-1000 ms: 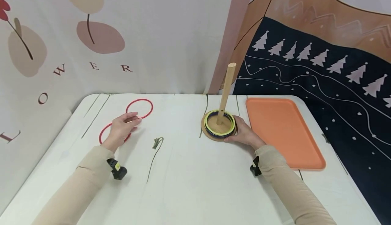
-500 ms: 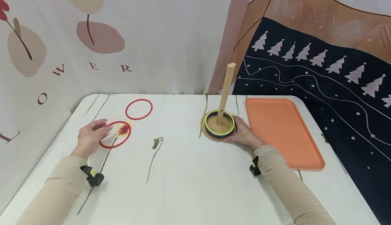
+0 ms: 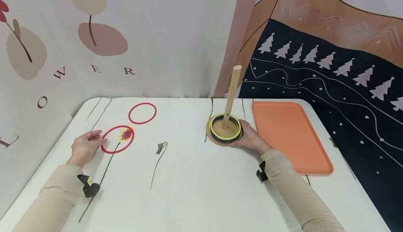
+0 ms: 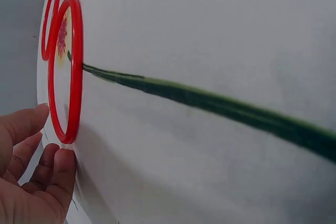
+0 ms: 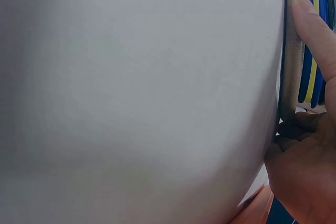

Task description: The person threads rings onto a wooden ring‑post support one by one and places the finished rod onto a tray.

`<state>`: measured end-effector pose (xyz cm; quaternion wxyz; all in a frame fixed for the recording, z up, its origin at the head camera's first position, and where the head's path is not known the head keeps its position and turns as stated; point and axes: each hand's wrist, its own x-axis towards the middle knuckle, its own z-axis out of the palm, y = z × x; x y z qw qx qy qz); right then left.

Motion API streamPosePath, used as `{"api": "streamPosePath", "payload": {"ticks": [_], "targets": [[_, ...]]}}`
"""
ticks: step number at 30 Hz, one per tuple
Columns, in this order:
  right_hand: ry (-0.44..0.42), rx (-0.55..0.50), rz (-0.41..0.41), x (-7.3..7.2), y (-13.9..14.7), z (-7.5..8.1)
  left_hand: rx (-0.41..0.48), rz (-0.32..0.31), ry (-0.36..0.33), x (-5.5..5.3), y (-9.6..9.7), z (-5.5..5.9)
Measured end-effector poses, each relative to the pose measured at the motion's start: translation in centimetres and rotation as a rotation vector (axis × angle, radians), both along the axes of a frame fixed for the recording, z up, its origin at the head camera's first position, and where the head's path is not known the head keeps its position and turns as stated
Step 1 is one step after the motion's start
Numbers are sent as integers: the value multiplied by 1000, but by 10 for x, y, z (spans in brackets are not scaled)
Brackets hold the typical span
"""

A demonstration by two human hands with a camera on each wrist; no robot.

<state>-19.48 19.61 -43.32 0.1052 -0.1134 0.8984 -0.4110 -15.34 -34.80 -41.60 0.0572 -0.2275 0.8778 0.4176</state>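
Observation:
My left hand (image 3: 84,148) is at the left edge of the nearer red ring (image 4: 77,77). Its thumb and fingers are parted and loosely bent close to the rim, without a visible pinch. That ring lies flat over a printed flower. A second red ring (image 3: 142,123) lies just behind it. My right hand (image 3: 250,139) holds the right edge of a ring toss stand's round wooden base (image 3: 225,131), with thumb in front and fingers at the far side. An upright wooden post (image 3: 232,92) rises from the base, and stacked yellow and blue rings (image 5: 313,77) encircle it.
An orange tray (image 3: 292,137) lies at the right, beside my right hand. The white table cover (image 3: 189,190) bears printed flower stems. Behind the table hang a pale printed curtain (image 3: 173,43) and a dark one with trees (image 3: 283,71).
My left hand has moved left and toward me, away from between the two red rings to the nearer ring's left edge. The right hand and stand keep their place.

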Motion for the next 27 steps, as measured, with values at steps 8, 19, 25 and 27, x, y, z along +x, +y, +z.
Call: {"api": "streamPosePath", "payload": {"ticks": [8,19,25,27], "targets": [[-15,11,-14,-1,-1,1,-22,13,-4,-3,0,-5],[-21,7,-20,0,-1,0,-43,42,-36,-5,3,-2],[-23,13,-23,0,-1,-1,-42,24,-50,-3,4,1],[-18,10,-20,0,0,-1,-42,18,-49,-4,3,1]]}}
